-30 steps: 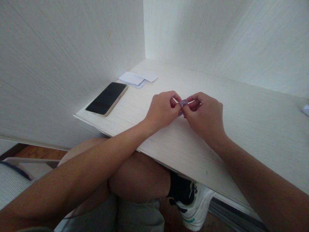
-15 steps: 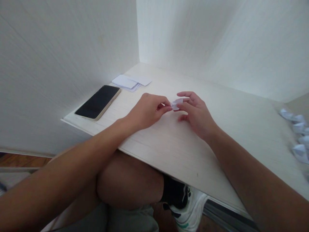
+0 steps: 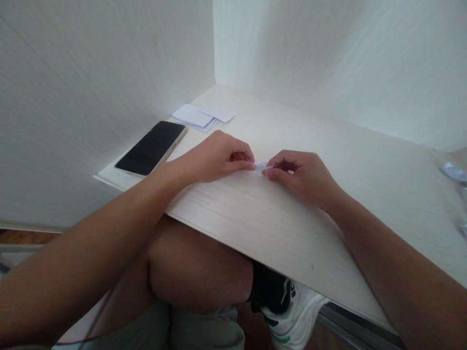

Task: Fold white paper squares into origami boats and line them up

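A small folded piece of white paper (image 3: 261, 166) is stretched between my two hands, just above the pale tabletop. My left hand (image 3: 228, 156) pinches its left end between thumb and fingers. At its right end, my right hand (image 3: 301, 174) is closed in a pinch, thumb below and fingers above. Fingertips hide both ends of the paper, so its full folded shape cannot be made out.
A dark-screened phone (image 3: 152, 147) lies left on the white table (image 3: 233, 206). Behind it is a stack of white paper slips (image 3: 197, 115) near the wall corner. Folded white papers (image 3: 454, 171) sit at the right edge, partly out of view. My crossed leg is under the table edge.
The right hand's spread fingers have closed onto the right end of the paper. My left hand keeps its pinch. The view has shifted slightly, putting more of the right-side papers out of frame.
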Demonstrator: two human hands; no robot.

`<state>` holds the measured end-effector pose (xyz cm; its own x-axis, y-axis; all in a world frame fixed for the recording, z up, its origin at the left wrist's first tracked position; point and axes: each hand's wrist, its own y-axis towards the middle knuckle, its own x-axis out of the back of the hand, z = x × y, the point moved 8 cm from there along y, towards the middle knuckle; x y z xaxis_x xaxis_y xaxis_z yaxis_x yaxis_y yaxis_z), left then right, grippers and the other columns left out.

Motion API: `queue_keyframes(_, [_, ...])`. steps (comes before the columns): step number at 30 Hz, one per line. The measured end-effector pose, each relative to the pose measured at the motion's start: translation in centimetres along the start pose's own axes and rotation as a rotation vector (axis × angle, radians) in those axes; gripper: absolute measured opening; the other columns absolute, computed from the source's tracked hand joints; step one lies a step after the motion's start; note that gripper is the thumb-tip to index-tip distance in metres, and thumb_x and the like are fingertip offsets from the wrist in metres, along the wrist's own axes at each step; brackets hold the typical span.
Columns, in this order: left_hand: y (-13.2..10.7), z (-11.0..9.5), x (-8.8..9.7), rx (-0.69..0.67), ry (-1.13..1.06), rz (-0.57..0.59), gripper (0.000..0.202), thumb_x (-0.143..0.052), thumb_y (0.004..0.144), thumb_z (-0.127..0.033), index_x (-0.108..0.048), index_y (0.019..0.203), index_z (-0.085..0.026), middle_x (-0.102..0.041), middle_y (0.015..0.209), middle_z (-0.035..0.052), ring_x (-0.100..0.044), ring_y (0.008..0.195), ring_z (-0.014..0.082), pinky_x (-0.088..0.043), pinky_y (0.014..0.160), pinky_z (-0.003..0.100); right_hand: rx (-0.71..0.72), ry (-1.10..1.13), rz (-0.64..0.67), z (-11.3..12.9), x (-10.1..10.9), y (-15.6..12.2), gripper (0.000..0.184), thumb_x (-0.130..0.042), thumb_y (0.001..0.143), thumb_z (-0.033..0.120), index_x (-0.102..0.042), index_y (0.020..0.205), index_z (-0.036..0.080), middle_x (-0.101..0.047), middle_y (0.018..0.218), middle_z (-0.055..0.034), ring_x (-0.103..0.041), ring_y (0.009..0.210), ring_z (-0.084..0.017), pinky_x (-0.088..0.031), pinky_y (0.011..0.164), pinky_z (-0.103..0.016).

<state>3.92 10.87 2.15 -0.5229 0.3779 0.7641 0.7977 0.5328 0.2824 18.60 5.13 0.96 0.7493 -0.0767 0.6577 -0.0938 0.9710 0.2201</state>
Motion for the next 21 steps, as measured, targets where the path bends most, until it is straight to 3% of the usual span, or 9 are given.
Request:
queue_keyframes(9, [0.04, -0.16, -0.19, -0.037, -0.002, -0.02, 0.013, -0.071, 0.085, -0.03, -0.077, 0.079, -0.021, -0.075, 0.072, 0.0023, -0.063, 0.065, 0.0157, -0.038, 0.059, 0.026, -0.005, 0.127, 0.004, -0.34, -0.37, -0.08, 0.011, -0.077, 0.082, 0.031, -0.076, 0.078, 0.02, -0.077, 0.083, -0.005, -0.064, 0.073, -0.019, -0.048, 0.065, -0.033])
queue_keyframes(13, [-0.11, -0.12, 0.02, -0.013, -0.065, -0.049, 0.014, -0.071, 0.086, -0.031, -0.077, 0.081, -0.019, -0.075, 0.073, 0.0029, -0.064, 0.064, 0.0156, -0.04, 0.058, 0.026, -0.044, 0.192, -0.023, -0.38, -0.18, -0.08, 0.012, -0.079, 0.08, 0.033, -0.077, 0.079, 0.022, -0.078, 0.082, -0.0045, -0.066, 0.072, -0.019, -0.05, 0.064, -0.032])
queue_keyframes(21, [-0.1, -0.34, 0.3, -0.008, -0.09, 0.006, 0.011, -0.074, 0.082, -0.027, -0.076, 0.074, -0.02, -0.072, 0.064, 0.0009, -0.063, 0.059, 0.0141, -0.038, 0.054, 0.025, -0.095, 0.261, 0.033, -0.15, -0.62, -0.05, 0.024, -0.083, 0.078, 0.043, -0.077, 0.075, 0.02, -0.076, 0.072, -0.0046, -0.065, 0.064, -0.017, -0.048, 0.058, -0.029])
